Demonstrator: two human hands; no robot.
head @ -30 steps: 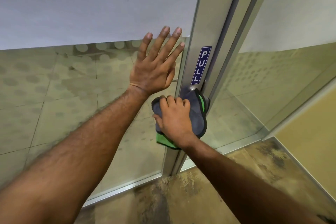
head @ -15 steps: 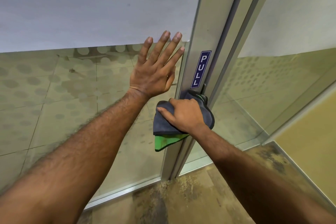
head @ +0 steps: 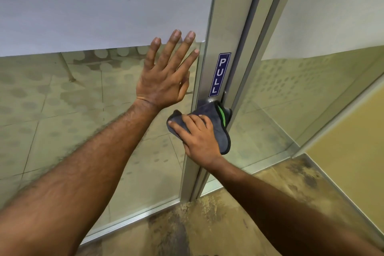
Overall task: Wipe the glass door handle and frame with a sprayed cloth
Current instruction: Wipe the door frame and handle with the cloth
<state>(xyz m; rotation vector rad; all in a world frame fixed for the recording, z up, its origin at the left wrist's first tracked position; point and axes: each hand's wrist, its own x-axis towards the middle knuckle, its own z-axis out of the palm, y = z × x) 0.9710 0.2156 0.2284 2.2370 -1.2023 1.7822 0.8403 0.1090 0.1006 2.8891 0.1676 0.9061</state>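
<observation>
A silver metal door frame [head: 230, 16] runs down the middle of the glass door, with a blue PULL sticker [head: 219, 74] on it. Just below the sticker, my right hand [head: 198, 136] presses a grey cloth with a green edge [head: 216, 118] over the door handle, which the cloth hides almost fully. My left hand [head: 166, 75] lies flat on the glass [head: 83, 100] to the left of the frame, fingers spread, holding nothing.
The upper glass is frosted white [head: 104, 2]. A second glass panel [head: 291, 93] stands to the right of the frame, and a yellow wall [head: 353, 141] beyond it. The brown speckled floor [head: 228, 214] lies below the door's bottom rail.
My right hand has slid the cloth around on the handle, first up and to the right, then back down. The green flap that hung below is now tucked in. My left hand stays on the glass.
</observation>
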